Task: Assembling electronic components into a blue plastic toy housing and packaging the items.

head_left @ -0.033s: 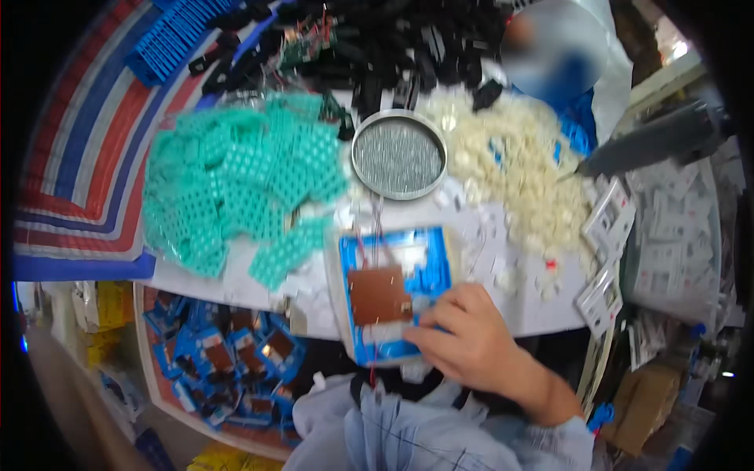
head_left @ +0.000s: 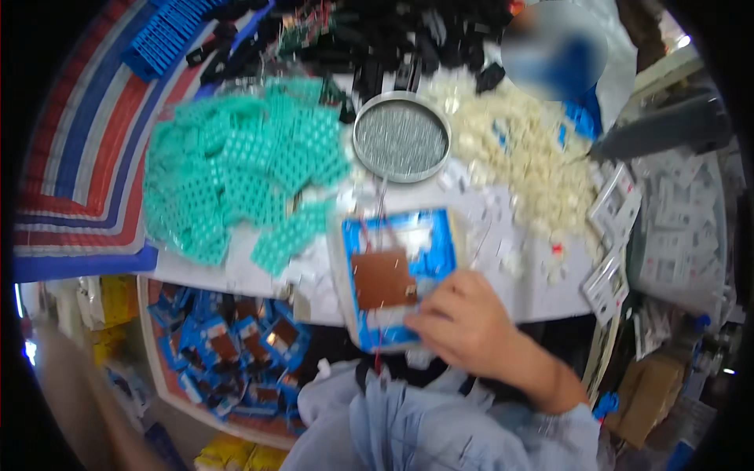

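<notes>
My right hand lies over the lower right part of a blue plastic housing. Its fingers are curled together in a pinch, and what they hold, if anything, is hidden. A brown square board sits in the housing, with thin red wires at its top and bottom. Under the housing a pale, rounded pad or tray shows at the edges. At the far left rim a smeared bare forearm, seemingly my left arm, stretches outward; its fingers cannot be made out.
Behind the housing stands a round metal dish of thin silvery pieces. Green perforated sheets are heaped left, cream-coloured small parts right, black parts at the back. A bin of blue housings stands lower left. A dark grey tool juts in at right.
The tabletop things sit slightly higher in the picture, as the view has shifted. My right hand stays at the housing's lower right. The blurred left forearm has moved slightly.
</notes>
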Available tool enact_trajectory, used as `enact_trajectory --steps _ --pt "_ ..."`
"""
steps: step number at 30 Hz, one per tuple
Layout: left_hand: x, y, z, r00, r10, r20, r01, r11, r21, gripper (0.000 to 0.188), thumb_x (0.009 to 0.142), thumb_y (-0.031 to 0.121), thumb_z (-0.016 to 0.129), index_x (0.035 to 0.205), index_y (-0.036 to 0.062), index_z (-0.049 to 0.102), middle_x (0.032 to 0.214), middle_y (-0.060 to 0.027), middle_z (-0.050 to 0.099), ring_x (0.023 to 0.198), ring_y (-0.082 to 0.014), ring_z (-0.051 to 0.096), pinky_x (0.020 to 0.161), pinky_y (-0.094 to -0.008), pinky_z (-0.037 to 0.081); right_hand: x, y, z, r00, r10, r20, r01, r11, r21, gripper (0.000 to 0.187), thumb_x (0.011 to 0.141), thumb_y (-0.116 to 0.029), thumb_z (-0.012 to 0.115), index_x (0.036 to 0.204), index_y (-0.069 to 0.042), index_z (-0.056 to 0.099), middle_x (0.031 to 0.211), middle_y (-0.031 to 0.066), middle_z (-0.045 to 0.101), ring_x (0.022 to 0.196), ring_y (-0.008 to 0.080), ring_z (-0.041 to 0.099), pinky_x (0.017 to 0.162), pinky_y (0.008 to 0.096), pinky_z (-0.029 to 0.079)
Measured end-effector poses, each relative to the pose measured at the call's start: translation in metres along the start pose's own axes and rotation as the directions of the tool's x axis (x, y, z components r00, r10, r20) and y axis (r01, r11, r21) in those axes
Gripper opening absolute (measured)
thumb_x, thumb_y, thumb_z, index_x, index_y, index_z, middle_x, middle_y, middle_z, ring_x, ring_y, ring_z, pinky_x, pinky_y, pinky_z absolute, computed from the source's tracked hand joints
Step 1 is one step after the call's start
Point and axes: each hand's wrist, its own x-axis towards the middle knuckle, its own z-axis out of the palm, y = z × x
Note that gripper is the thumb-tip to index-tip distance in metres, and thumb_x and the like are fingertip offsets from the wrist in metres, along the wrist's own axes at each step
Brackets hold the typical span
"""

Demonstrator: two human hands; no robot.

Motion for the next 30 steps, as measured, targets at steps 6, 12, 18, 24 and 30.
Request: enact_trajectory --steps 6,12,18,24,30 --pt "-0.059 0.056 -0.037 0.743 -0.105 -0.661 -0.036 0.98 -0.196 0.013 0.084 0.013 0.071 0.087 0.0015 0.064 0.086 -0.0093 0.061 0.078 -0.0187 0.06 0.068 -0.0345 0.048 0.007 -0.017 0.033 0.996 0.021 0.081 -0.023 1.0 0.021 0.026 0.071 -0.016 0.08 0.095 -0.013 0.07 0.084 0.0017 0.057 0.087 0.024 0.056 0.079 0.0399 0.042" --pt "-0.072 0.055 0.083 0.922 -0.268 0.279 0.37 0.82 -0.436 0.021 0.088 0.021 0.072 0.079 0.0023 0.067 0.065 -0.0093 0.063 0.057 -0.0226 0.061 0.056 -0.0384 0.048 -0.003 -0.016 0.046 0.989 0.093 0.115 -0.093 0.996 -0.01 0.022 0.072 -0.012 0.078 0.09 -0.012 0.067 0.086 0.0025 0.06 0.088 0.0241 0.058 0.079 0.0405 0.042" --pt "-0.093 0.052 0.129 0.965 -0.147 0.219 0.237 0.848 -0.475 0.033 0.094 0.028 0.066 0.077 -0.0004 0.066 0.066 -0.0175 0.062 0.059 -0.0308 0.065 0.056 -0.0442 0.047 -0.001 -0.017 0.043 0.991 0.094 0.09 -0.096 0.995 0.016 0.022 0.07 -0.006 0.076 0.089 -0.01 0.064 0.087 0.0039 0.062 0.086 0.0245 0.058 0.079 0.0407 0.042" --pt "-0.071 0.001 0.081 0.923 -0.357 -0.143 0.303 0.904 -0.301 0.02 0.094 0.017 0.067 0.086 -0.0009 0.065 0.063 -0.0086 0.059 0.057 -0.0201 0.058 0.055 -0.0359 0.046 -0.006 -0.016 0.049 0.988 0.102 -0.115 -0.102 0.995 0.006 0.021 0.073 -0.006 0.075 0.089 -0.009 0.061 0.08 0.0038 0.057 0.079 0.0237 0.056 0.078 0.0394 0.041" --pt "-0.068 0.063 0.088 0.953 -0.234 -0.193 0.142 0.907 -0.397 0.021 0.102 0.019 0.059 0.096 0.0001 0.065 0.069 -0.0065 0.065 0.058 -0.0104 0.055 0.054 -0.0275 0.043 0.002 -0.017 0.06 0.971 0.127 -0.204 -0.118 0.992 0.054 0.021 0.075 -0.005 0.076 0.092 -0.008 0.064 0.086 0.0036 0.064 0.081 0.0236 0.059 0.077 0.0394 0.042"
